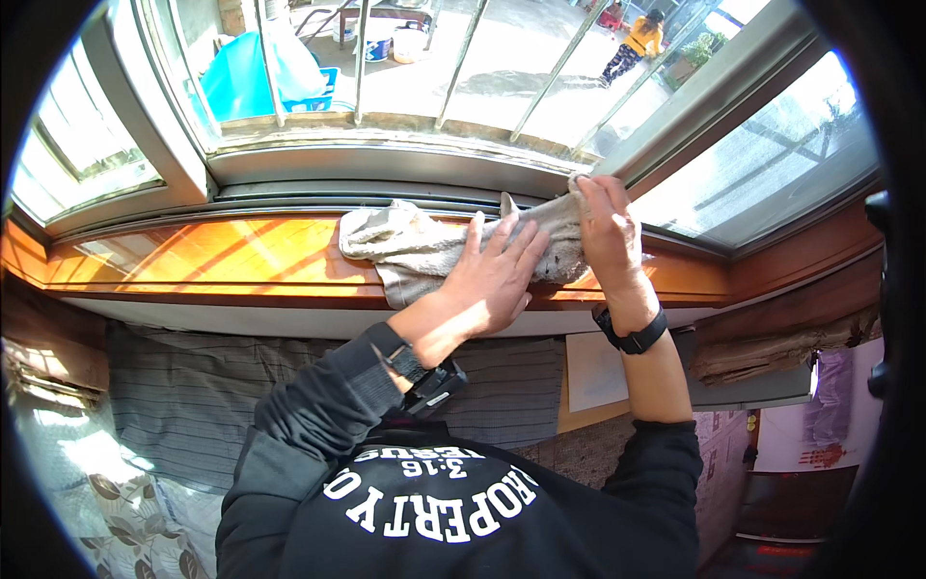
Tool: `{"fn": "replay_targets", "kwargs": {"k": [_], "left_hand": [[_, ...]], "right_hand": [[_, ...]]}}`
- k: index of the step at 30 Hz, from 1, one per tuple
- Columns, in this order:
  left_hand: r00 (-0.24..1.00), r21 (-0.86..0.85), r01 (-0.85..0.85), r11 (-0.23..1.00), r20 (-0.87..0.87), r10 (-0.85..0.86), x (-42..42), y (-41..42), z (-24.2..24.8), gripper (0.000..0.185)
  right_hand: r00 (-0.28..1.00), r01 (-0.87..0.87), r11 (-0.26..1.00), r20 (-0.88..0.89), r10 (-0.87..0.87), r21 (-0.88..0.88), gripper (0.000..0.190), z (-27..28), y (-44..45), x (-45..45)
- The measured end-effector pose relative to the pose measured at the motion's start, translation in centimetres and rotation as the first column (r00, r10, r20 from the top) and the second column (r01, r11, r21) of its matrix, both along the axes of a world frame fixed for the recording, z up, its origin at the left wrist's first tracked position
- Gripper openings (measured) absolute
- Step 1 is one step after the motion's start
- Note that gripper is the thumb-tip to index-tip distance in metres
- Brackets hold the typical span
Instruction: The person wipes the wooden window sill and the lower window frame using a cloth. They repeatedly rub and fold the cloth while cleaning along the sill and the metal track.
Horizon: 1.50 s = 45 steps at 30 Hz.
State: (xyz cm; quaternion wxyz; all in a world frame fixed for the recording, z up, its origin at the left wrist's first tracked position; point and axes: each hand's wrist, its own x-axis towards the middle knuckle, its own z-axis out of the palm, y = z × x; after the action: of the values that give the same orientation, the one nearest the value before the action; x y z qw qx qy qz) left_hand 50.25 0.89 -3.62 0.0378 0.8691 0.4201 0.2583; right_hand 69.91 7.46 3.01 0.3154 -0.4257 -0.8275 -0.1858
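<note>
A grey, dirt-stained towelling rag (434, 246) lies bunched along the varnished wooden windowsill (217, 253) and up against the sliding window's metal track (289, 199). My left hand (499, 279) rests flat on top of the rag, its fingers spread towards the window. At the rag's right end, my right hand (611, 224) pinches the cloth between thumb and fingers beside the sliding window frame (694, 108). Dark smudges mark the rag between the two hands. Part of the track is hidden under it.
Metal security bars (456, 65) stand outside the opening. A person in a yellow top (644, 40) is out in the yard, with a blue cover (246, 76) and buckets (409, 43). Striped grey cloth (188, 391) spreads below the sill, beside a white sheet (595, 369).
</note>
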Motion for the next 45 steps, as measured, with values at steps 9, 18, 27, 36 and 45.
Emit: {"fn": "replay_targets", "kwargs": {"k": [9, 18, 27, 36, 45], "left_hand": [[0.999, 0.011, 0.031, 0.999, 0.018, -0.032, -0.1, 0.6, -0.5, 0.062], [0.995, 0.025, -0.094, 0.995, -0.035, 0.095, -11.1, -3.3, 1.7, 0.066], [0.825, 0.382, -0.564, 0.733, 0.225, 0.518, -30.0, -5.3, -2.7, 0.024], [0.918, 0.618, -0.394, 0.68, 0.24, 0.314, -24.5, -4.8, 2.9, 0.016], [0.892, 0.516, -0.45, 0.729, 0.302, 0.337, -25.7, -4.7, 0.2, 0.019]], "right_hand": [[0.843, 0.419, 0.814, 0.506, -0.183, -0.402, 0.01, -1.7, 1.9, -2.1], [0.976, 0.218, 0.714, 0.14, -0.167, -0.666, 0.025, -2.5, 2.2, -1.6], [0.938, 0.136, 0.969, 0.342, -0.058, -0.207, 0.013, -4.1, 2.4, -2.8], [0.901, 0.416, 0.683, 0.372, -0.221, -0.6, 0.018, -3.0, 2.2, -3.5], [0.925, 0.345, 0.837, 0.305, -0.227, -0.425, 0.03, -4.1, 3.2, -5.1]]}}
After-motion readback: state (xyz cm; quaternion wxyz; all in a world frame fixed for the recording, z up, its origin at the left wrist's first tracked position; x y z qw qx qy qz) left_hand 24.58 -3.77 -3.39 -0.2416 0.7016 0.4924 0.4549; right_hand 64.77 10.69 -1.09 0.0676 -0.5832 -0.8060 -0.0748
